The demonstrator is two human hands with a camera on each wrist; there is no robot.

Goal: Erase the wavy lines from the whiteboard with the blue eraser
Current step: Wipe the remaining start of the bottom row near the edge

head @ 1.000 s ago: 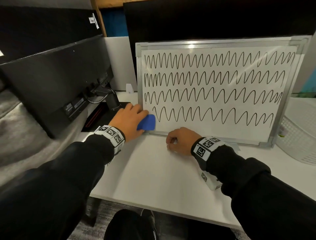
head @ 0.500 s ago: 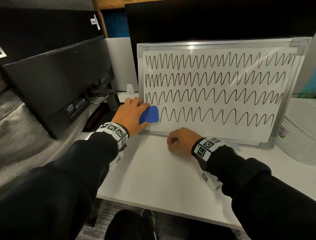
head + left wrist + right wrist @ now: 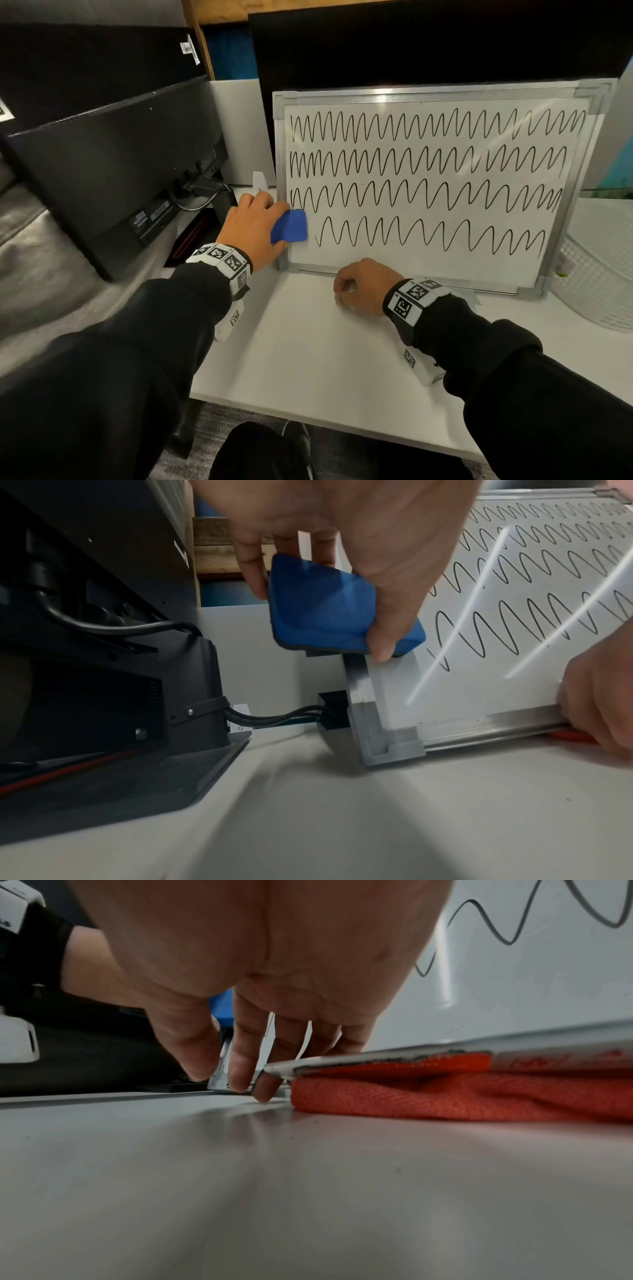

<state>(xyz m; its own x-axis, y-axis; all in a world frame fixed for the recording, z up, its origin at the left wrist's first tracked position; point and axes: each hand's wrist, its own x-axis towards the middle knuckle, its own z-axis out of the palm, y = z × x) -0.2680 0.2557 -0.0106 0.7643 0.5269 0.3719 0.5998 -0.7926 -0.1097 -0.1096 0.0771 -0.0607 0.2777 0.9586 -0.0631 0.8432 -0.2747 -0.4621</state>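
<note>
- left hand [image 3: 253, 230] pinches blue eraser [image 3: 289, 226], thumb on one side and fingers on the other, flat on whiteboard [image 3: 445, 267] near left edge, at start of bottom row
- four rows of wavy lines [image 3: 428, 161] on board; bottom row starts just right of eraser
- right hand [image 3: 363, 286] on white desk [image 3: 308, 359], fingers curled down at board's bottom frame, tips touching desk
- orange cloth [image 3: 462, 1096] under bottom frame

My left hand [image 3: 251, 229] covers the near end of the blue eraser [image 3: 290, 227], which hides the start of the bottom wavy line [image 3: 428, 236]. My right hand [image 3: 363, 286] hides part of the whiteboard's [image 3: 428, 270] lower frame. An orange cloth [image 3: 462, 1096] under that frame runs off the right-wrist view's edge.
</note>
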